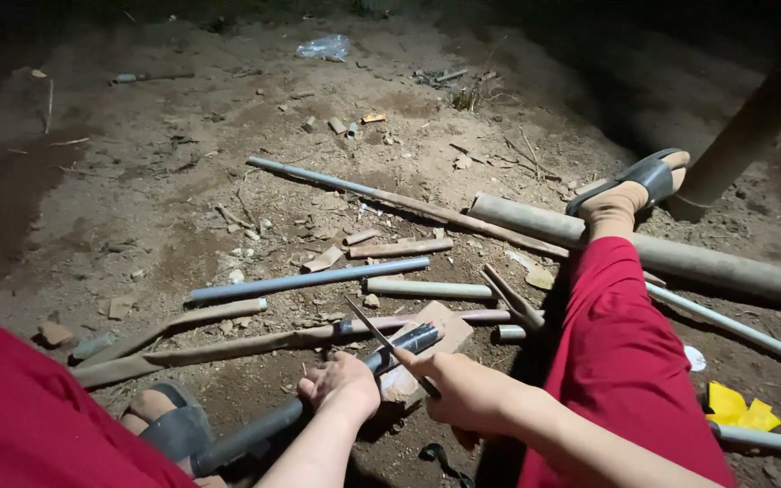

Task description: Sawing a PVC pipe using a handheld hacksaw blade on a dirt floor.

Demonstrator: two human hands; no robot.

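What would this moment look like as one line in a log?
left hand: grips grey pipe | right hand: holds knife, blade on pipe end | pipe end rests on wood block | ground: dirt

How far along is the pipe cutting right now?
Looks done: short offcuts and cut pipe lengths lie on the dirt ahead. In hand: the left hand steadies a grey pipe resting on a wooden block, while the right hand holds a knife across its end. Left: that end isn't severed yet; long pipes remain whole.
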